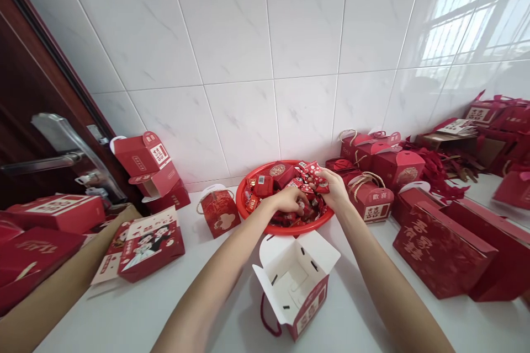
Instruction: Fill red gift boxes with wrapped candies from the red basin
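A red plastic basin (285, 230) stands against the wall, heaped with small red wrapped candies (263, 186). My left hand (291, 200) reaches down into it, fingers bent and closed among the candies; what they grip is hidden. At the basin's right side my right hand (333, 187) is closed on red candy packets with white dots (311, 172). In front of the basin, between my forearms, an open gift box (308, 306) stands upright with its white flaps spread. Nothing shows inside it except small dark slots, and a dark red cord handle (267, 317) hangs at its left.
Closed red gift boxes with rope handles (370, 198) cluster right of the basin, and larger red bags (443, 248) stand nearer. On the left are a small red box (219, 212), a box with a cartoon couple (151, 245), stacked boxes (144, 160) and a door handle (78, 154).
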Available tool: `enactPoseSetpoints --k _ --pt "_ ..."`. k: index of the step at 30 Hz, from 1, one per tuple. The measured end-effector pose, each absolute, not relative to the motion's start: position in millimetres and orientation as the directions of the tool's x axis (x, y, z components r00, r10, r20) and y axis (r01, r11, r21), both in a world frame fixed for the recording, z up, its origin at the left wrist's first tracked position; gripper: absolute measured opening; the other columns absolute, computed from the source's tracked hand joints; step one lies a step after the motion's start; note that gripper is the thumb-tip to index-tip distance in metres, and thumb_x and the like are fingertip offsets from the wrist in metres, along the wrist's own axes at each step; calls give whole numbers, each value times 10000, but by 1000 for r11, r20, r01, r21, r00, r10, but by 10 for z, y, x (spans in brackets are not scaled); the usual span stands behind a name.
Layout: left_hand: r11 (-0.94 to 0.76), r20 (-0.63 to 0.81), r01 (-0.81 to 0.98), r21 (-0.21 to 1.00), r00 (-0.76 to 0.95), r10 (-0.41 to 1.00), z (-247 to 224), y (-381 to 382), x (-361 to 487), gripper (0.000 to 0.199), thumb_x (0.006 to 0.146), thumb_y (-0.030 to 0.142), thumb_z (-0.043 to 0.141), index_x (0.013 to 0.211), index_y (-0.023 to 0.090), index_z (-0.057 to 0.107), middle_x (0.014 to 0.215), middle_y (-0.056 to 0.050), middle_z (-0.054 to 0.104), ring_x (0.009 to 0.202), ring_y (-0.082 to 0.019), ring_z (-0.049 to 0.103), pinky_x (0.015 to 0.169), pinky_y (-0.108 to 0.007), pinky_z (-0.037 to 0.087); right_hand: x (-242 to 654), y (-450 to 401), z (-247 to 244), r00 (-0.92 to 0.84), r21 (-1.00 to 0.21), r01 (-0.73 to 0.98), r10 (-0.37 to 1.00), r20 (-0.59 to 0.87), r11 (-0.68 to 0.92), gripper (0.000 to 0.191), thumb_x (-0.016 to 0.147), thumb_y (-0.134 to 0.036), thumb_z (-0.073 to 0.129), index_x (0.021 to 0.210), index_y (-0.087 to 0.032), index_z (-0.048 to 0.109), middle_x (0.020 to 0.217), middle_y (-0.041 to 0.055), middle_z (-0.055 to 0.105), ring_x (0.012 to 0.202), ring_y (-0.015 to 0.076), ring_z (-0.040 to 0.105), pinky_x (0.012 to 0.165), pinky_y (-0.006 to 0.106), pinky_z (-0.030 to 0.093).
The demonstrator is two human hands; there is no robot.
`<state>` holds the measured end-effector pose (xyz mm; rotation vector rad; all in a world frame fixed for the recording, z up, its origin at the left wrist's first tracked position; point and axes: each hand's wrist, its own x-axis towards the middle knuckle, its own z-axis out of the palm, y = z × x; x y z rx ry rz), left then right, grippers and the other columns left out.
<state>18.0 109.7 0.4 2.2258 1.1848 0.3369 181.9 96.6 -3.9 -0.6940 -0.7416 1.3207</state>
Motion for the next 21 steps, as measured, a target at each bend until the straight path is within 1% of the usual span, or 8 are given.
enactPoseSetpoints --k 1,2,5,8,10,13,18,21 --pt "-398 5 639 659 525 851 7 1111 110 297 554 197 812 850 180 793 707 10 694 711 -197 628 659 -268 457 1818 968 -40 88 -802 -584 992 86 121 221 497 -200 769 669 -191 630 634 -20 652 605 136 650 522 234 567" --pt "-379 57 612 694 478 876 11 1123 41 295 577 239 811 862 169 792 709 6 693 717 -199 626 672 -276 459 1817 968 -41 79 -804 -582 993 91 120 213 495 -202 765 651 -190 619 630 -18 646 605 135 646 521 233 563" --pt "-375 179 553 744 375 909 29 1135 -112 385 678 380 769 977 137 772 841 -34 727 785 -204 632 723 -296 468 1813 965 -37 42 -812 -574 994 99 105 204 487 -192 748 623 -193 596 622 -13 640 614 144 645 523 241 563" --pt "-387 269 408 827 317 909 51 1112 -154 439 658 489 794 910 131 761 863 -52 733 776 -194 629 719 -297 471 1808 956 -30 5 -824 -561 996 84 73 202 494 -178 736 609 -204 573 625 -15 645 644 162 658 540 259 577" --pt "-368 284 308 877 287 915 66 1092 -140 467 611 520 828 863 133 753 814 -43 725 740 -182 626 706 -294 478 1804 947 -23 -18 -835 -548 998 68 47 199 507 -173 735 605 -206 565 629 -13 649 654 166 663 538 259 578" --pt "-327 273 240 914 232 934 80 1074 -111 495 591 522 848 893 141 754 801 -35 724 739 -181 636 701 -293 495 1798 928 -7 -54 -851 -524 998 45 10 189 532 -163 736 619 -205 574 668 8 675 680 177 679 541 260 582" --pt "-332 305 227 915 148 941 88 1056 -101 513 578 488 862 944 143 762 966 -61 750 896 -216 659 758 -297 508 1787 886 29 -107 -869 -492 994 14 -41 179 568 -166 753 683 -199 620 774 38 727 700 184 693 557 268 596" --pt "-324 293 213 922 165 942 94 1034 -98 468 606 467 854 933 144 763 955 -56 750 888 -210 659 768 -300 507 1780 862 42 -120 -875 -481 993 2 -56 194 570 -187 774 679 -197 614 753 23 711 697 188 700 526 255 585"
